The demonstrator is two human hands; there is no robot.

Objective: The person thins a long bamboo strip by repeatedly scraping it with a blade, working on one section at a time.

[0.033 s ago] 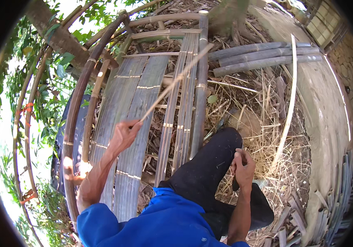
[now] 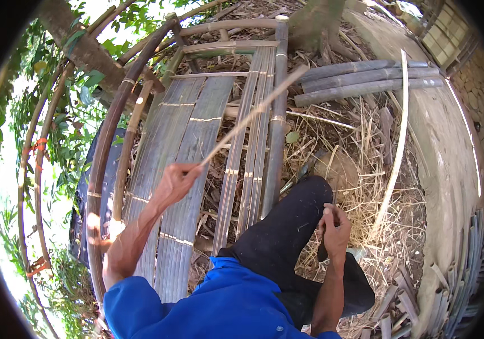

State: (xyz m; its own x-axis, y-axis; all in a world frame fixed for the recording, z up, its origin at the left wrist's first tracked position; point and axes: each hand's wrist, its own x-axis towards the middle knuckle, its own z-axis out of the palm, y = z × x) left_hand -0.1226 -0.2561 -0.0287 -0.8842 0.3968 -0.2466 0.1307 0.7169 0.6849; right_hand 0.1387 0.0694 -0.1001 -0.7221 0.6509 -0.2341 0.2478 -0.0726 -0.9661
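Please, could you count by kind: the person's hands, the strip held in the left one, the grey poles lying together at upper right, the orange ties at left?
Hands (left hand, right hand): 2
Held strip: 1
Grey poles: 3
Orange ties: 2
Total: 8

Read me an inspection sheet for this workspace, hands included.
Surface: bamboo bench with pale bindings across its slats.
Job's things: thin strip, slanting across the bench in view.
Clutter: loose straw beside the bench, three bamboo poles, cut bamboo pieces at lower right.
Hands: left hand pinches the thin strip's near end; right hand is beside the knee, its hold unclear.
Cables: nothing seen.
Surroundings: tree trunk, green foliage, earthen ledge.
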